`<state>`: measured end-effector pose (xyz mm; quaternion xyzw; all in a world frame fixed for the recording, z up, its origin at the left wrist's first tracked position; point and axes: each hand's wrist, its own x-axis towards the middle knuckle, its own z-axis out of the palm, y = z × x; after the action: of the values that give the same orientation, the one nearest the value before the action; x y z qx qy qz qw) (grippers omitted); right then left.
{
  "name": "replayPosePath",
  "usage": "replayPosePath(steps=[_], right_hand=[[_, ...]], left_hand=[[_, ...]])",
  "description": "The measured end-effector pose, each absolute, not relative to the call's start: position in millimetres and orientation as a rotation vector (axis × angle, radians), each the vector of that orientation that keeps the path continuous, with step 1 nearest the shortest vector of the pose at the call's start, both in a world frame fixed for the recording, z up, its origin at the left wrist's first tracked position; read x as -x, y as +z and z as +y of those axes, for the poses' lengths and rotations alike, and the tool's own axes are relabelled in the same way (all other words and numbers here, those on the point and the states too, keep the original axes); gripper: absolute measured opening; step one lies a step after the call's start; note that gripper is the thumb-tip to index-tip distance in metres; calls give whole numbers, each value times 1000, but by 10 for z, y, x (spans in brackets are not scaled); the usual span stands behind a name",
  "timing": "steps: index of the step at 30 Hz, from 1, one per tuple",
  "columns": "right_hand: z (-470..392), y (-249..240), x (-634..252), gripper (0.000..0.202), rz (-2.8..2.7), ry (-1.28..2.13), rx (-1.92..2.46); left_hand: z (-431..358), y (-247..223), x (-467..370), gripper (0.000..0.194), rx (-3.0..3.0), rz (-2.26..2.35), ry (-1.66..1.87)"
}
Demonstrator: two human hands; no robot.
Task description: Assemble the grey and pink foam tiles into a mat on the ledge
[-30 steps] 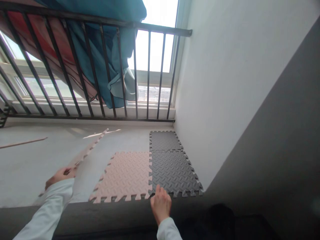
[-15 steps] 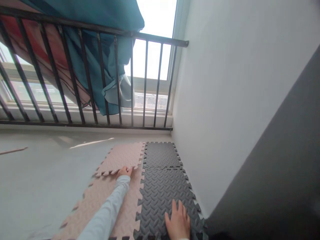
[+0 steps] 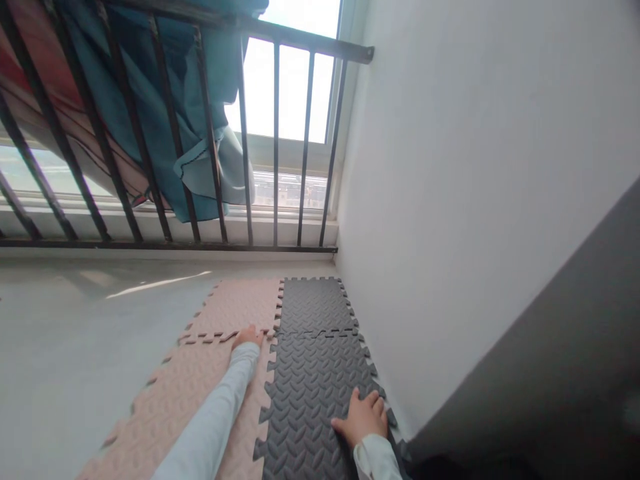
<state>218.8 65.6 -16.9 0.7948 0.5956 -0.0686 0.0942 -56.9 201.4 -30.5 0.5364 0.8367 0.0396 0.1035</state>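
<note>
At the seam between two pink foam mat tiles is my left hand, its fingers closed at the near edge of the far pink tile. That tile now lies almost level with the near pink tile, and the seam looks uneven beside my fingers. My right hand rests, fingers apart, on the near black foam mat tile. Beyond it is the far black tile, joined to the near one by interlocking teeth. A narrow gap shows between the pink and black columns.
A white wall rises along the right side of the mats. Behind them stands a black metal railing before a window, with a teal and pink curtain hanging there. Grey floor extends to the left.
The far pink tile's near edge has come down from its raised, overlapping position to the seam. My right hand has shifted forward a little on the black tile. The view has moved slightly.
</note>
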Motion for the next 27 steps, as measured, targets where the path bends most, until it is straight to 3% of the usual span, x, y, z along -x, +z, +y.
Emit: replayPosePath(steps=[9, 27], right_hand=[[760, -116, -2227, 94, 1773, -304, -2296], [733, 235, -2117, 85, 1712, -331, -2258]], left_hand=[[1969, -150, 606, 36, -1800, 2389, -67], [1767, -144, 514, 40, -1976, 2361, -122]])
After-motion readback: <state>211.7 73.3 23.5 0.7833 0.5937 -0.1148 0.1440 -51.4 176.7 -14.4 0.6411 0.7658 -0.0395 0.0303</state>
